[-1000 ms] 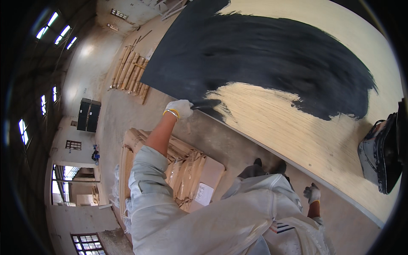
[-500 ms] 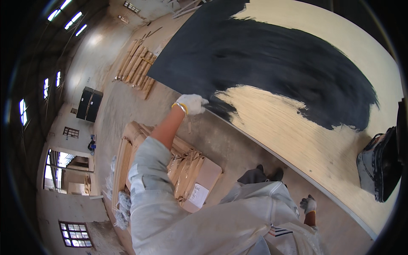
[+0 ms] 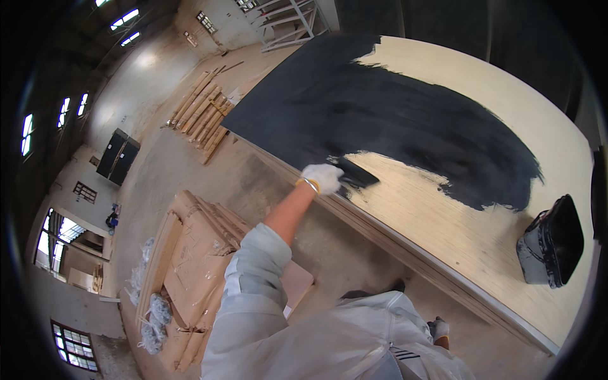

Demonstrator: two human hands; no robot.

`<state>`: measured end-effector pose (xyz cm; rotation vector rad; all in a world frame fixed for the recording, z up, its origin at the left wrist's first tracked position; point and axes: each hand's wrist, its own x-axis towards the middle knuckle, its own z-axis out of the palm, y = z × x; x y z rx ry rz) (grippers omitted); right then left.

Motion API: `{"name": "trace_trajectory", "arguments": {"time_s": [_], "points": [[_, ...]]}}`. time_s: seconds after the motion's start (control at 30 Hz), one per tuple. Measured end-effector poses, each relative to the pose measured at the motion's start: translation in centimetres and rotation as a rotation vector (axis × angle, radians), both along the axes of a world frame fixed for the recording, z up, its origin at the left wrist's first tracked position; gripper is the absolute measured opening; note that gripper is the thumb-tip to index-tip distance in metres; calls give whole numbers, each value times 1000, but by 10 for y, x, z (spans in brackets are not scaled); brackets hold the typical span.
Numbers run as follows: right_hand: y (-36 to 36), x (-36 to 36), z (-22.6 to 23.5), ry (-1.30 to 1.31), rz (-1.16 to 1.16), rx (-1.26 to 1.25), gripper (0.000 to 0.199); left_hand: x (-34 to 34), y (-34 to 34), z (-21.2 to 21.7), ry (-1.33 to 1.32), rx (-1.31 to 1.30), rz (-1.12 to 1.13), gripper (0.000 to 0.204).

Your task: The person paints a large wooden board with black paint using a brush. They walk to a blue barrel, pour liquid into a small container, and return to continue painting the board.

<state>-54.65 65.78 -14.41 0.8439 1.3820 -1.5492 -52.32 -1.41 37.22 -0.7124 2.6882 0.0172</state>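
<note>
My left hand (image 3: 322, 178), in a white glove with a yellow cuff, is closed around a wide paintbrush (image 3: 361, 174) coated in black paint. The brush lies against a pale wooden panel (image 3: 437, 218) near its front edge, where black paint (image 3: 405, 120) meets bare wood. Most of the brush's handle is hidden in the glove. My right hand (image 3: 441, 327) hangs low beside my body, off the panel's edge. Its glove has dark-stained fingers, loosely apart, and nothing shows in them. A paint-smeared square bucket (image 3: 535, 256) stands on the panel's right end.
More boards (image 3: 392, 250) are stacked under the panel. Left of me, cardboard-wrapped packages (image 3: 202, 259) lie on the floor beside crumpled plastic wrap (image 3: 155, 323). Farther off are a pile of long wrapped bundles (image 3: 199, 117), dark cabinets (image 3: 118, 156) and a metal rack (image 3: 294, 25).
My left hand has moved right along the panel's front edge, and the brush now shows flat on the wood. The view has shifted, bringing the far rack into sight. My right hand still hangs low.
</note>
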Motion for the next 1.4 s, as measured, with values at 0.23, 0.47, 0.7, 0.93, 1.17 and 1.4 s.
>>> {"name": "trace_trajectory", "arguments": {"time_s": [0.23, 0.47, 0.7, 0.93, 1.17, 1.4], "points": [[-21, 43, 56, 75, 58, 6, 51, 13, 134, -48, 171, 135, -13, 50], [-21, 89, 183, 322, 177, 172, 61, 20, 228, -83, 341, 412, 110, 67], [-30, 118, 305, 574, 151, 78, 56, 41, 297, -146, 605, 1697, 685, 25], [-28, 49, 389, 810, 128, -36, 57, 41, 337, -125, 704, 1844, 643, 20], [64, -108, 468, 811, -423, -293, 64, -7, 400, -115, 713, 1745, 666, 23], [92, -225, 497, 751, -199, -293, 57, -55, 463, -134, 844, 1596, 718, 30]]}}
